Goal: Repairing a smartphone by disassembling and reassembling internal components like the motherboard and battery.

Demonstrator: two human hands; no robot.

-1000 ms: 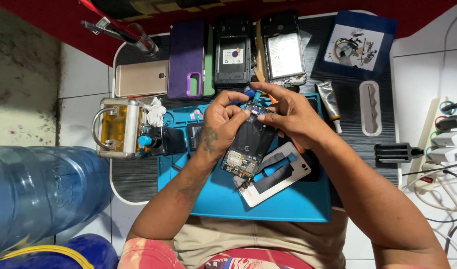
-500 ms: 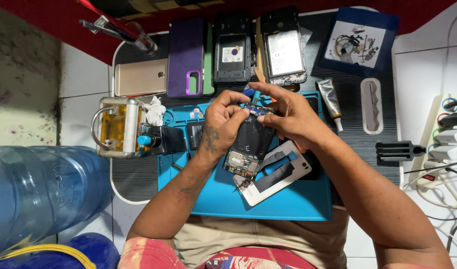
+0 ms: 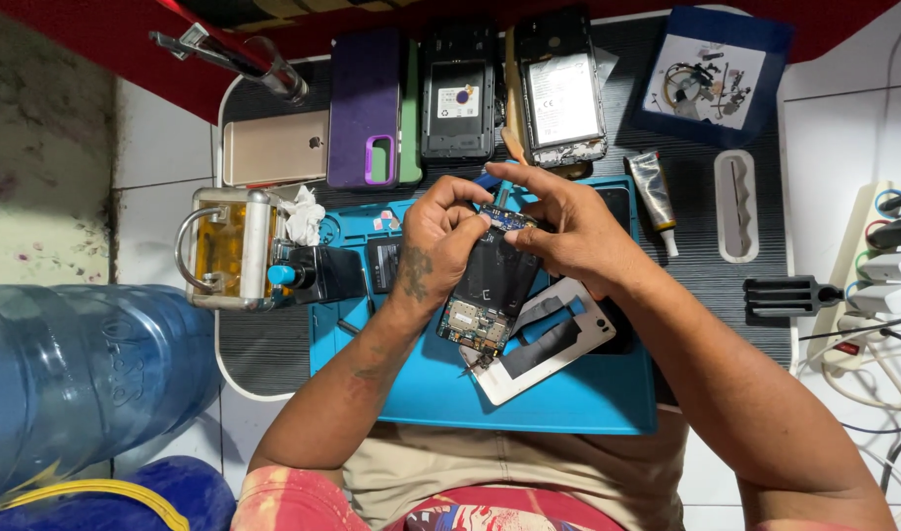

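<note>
Blue silicone repair mat [image 3: 568, 393] under both hands. Left hand [image 3: 435, 241] and right hand [image 3: 568, 231] pinching the top edge of an opened smartphone [image 3: 490, 295], circuit board exposed, above the mat's centre. Likely mid-disassembly, freeing a small part; steady, delicate fingertip pulling probably needed next. Detached white back cover [image 3: 544, 339] lying just right of the phone.

Opened phone [image 3: 490, 290] on the work mat [image 3: 568, 403], centre of the bench [image 3: 696, 256], with a detached back cover [image 3: 544, 334] just right of it. Behind the mat, a row of phones [image 3: 460, 93]. Glue tube [image 3: 652, 197] right of the mat; water jug [image 3: 72, 383] far left.
</note>
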